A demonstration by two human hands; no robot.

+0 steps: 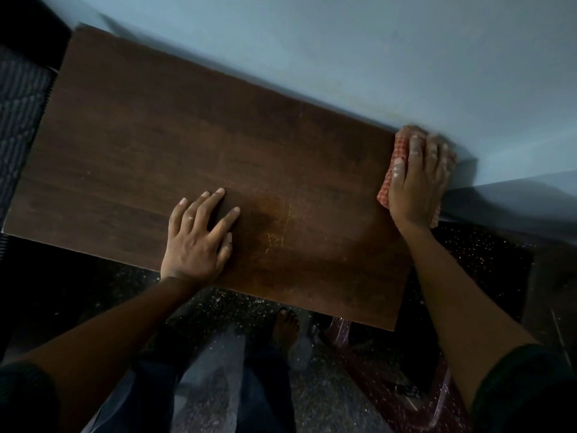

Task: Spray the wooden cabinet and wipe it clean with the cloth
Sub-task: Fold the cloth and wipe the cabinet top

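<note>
The dark brown wooden cabinet top [150,145] fills the middle of the head view, its back edge against a blue-grey wall. My left hand [199,235] lies flat on the top near the front edge, fingers spread and straight. My right hand [418,179] presses a red-and-white checked cloth [401,148] onto the top's far right corner by the wall, with its fingers laid over the cloth. Most of the cloth is hidden under the hand. No spray bottle is in view.
The blue-grey wall [343,51] runs along the cabinet's back edge. A dark woven surface [18,114] lies left of the cabinet. Below are a speckled floor [218,310], my bare foot [285,326] and a reddish plastic object [390,379] at the lower right.
</note>
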